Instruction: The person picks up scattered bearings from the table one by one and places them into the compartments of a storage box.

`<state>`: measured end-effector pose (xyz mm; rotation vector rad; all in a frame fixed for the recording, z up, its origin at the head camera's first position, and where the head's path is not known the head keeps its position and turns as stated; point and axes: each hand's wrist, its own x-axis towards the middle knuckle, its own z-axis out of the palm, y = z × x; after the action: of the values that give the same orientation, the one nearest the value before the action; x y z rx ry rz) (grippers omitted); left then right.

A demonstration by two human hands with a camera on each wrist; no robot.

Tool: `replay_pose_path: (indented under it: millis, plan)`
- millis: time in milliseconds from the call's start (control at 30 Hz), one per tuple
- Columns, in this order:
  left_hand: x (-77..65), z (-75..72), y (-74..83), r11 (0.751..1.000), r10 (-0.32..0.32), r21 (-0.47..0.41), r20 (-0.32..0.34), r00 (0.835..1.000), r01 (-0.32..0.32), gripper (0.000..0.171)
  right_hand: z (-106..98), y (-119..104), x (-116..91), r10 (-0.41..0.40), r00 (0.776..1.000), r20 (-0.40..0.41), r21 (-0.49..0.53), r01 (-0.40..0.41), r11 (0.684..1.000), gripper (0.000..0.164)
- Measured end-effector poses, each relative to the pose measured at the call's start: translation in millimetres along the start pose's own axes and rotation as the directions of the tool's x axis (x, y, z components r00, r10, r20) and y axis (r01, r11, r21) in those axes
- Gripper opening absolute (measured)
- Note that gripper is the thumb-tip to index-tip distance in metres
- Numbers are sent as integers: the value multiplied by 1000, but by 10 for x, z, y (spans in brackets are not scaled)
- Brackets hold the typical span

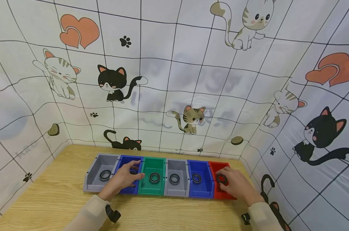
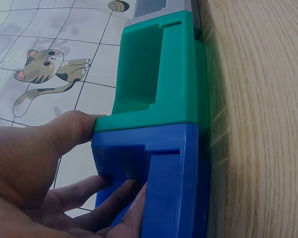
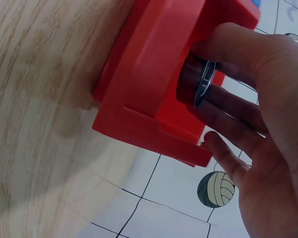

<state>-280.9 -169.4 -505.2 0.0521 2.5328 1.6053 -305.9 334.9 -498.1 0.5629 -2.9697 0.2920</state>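
Note:
My left hand (image 1: 123, 176) reaches into the left blue bin (image 1: 129, 190), fingers spread around a bearing (image 1: 132, 172) that is partly hidden behind them. In the left wrist view the thumb lies at the rim between this bin and the green bin (image 2: 139, 74), and the other fingers go down inside the blue one. Over at the right end, my right hand (image 1: 237, 183) pinches a black ring-shaped bearing (image 3: 193, 79) between thumb and fingers. It is held tilted at the opening of the red bin (image 3: 144, 94), its shiny metal edge showing.
The bins form one side-by-side row on the wooden table (image 1: 151, 213). Single bearings lie in the left grey bin (image 1: 94, 187), the green bin, the middle grey bin (image 1: 175, 192) and the right blue bin (image 1: 201, 192). A cat-patterned sheet (image 1: 160, 77) hangs behind and beside the table.

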Motion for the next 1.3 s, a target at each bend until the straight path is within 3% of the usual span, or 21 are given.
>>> replay_pose_path:
  millis: [233, 567, 1000, 1300]
  plan:
    - [-10, 2, 3, 1000, 0, -7, -1, 1000, 0, 79, 75, -9, 46, -33, 999, 5, -125, 33, 992, 41]
    - [-12, 29, 11, 1000, -3, -12, -3, 1000, 3, 78, 121, -19, 45, -52, 999, 15, -182, 54, 982, 39]
    - [-3, 59, 32, 1000, -3, -14, 11, 1000, 3, 80, 160, 41, -21, -49, 999, 4, -160, 49, 986, 33]
    - [-1, 48, 12, 1000, -7, -20, 10, 1000, 7, 79, 136, -1, -128, -36, 997, -68, -105, 28, 994, 30]
